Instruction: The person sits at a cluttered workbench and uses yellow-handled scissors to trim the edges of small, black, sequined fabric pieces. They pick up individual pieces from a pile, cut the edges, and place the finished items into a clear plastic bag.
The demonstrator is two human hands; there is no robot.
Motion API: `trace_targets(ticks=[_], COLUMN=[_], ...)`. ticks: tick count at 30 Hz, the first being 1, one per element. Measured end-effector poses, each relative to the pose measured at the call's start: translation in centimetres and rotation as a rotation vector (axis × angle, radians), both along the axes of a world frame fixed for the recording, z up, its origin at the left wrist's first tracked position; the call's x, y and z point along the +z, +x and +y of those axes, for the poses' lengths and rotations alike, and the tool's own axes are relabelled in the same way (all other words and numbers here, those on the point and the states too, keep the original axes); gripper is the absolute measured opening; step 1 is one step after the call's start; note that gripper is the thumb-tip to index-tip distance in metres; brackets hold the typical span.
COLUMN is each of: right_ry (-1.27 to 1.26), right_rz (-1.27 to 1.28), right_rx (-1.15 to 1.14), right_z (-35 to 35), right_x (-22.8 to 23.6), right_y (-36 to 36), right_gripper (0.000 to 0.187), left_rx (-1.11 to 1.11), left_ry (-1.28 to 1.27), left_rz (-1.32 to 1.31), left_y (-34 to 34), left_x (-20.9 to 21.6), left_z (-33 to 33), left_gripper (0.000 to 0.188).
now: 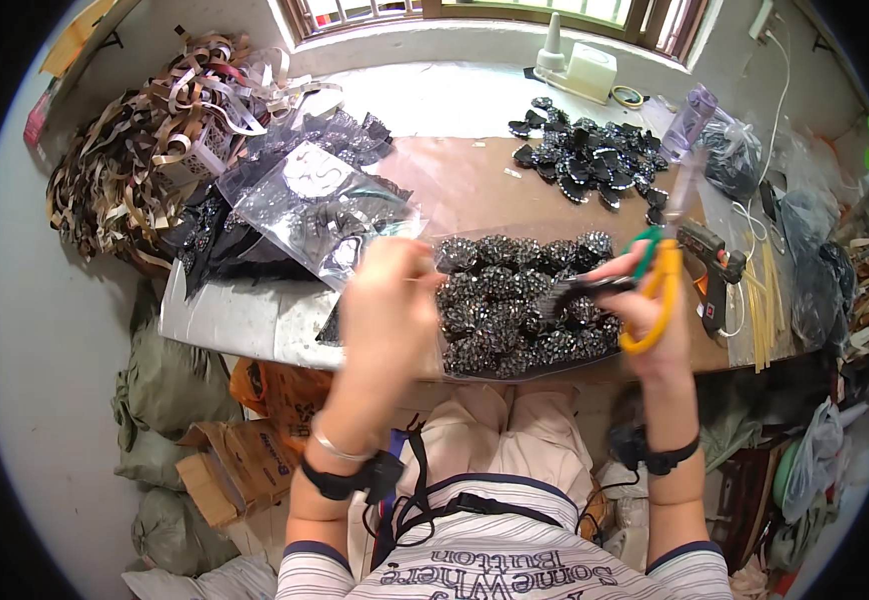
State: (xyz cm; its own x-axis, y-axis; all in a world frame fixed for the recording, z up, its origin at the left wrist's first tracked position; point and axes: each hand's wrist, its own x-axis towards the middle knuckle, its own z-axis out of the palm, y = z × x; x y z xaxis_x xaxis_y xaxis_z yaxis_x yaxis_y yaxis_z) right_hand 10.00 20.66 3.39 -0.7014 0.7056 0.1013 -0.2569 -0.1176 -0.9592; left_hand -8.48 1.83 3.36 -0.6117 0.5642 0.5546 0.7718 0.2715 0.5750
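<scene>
I am seeing the right hand (pixel 643 312) gripping scissors (pixel 671 300) with one yellow and one green handle; the fingers are closing around the loops. The blades are pointing away from the body, but blur is making their tips hard to read for me. Near the same fingers a dark piece (pixel 590 289) is showing, perhaps pinched by them; I am not sure. The left hand (pixel 393 305) is appearing smeared, with bent fingers, so I cannot tell if it is holding anything. Between the two hands the dark beaded balls (pixel 495 300) are lying in rows under clear plastic (pixel 540 375) at the near edge of the table (pixel 465 180); both hands are hiding some at the sides. Just beside the left hand, a shiny clear packet (pixel 305 195) is covering part of the black pieces below it. Farther back, black petal shapes (pixel 595 160) are lying heaped. The scissors are partly hiding the glue gun (pixel 705 243), and the upper border is cutting off the window (pixel 535 12).
</scene>
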Motion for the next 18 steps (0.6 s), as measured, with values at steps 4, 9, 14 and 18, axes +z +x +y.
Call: trace_targets(ticks=[4,9,14,18], right_ry=[0.023,-0.042,0.209,1.032], right_rz=[-0.109,0.039,-0.345,-0.925], right_rx=[-0.149,-0.225,-0.002,-0.129], right_z=[5.5,16.3,14.3,9.6], right_x=[0.8,0.5,-0.2,-3.2], right_y=[0.8,-3.7,-3.1,-4.1], right_gripper=[0.047,0.036,0.034,0.051], left_rx=[0.197,0.522,-0.076,-0.293], left_ry=[0.100,-0.337,-0.105,-0.081], left_rz=[-0.121,0.389,0.178,0.077], left_y=[-7.4,-15.3,-6.3,-0.3], left_x=[1.8,0.3,-1.4,-3.0], left_z=[-3.9,-3.7,0.6,4.1], left_gripper=[0.012,0.030,0.029,0.023])
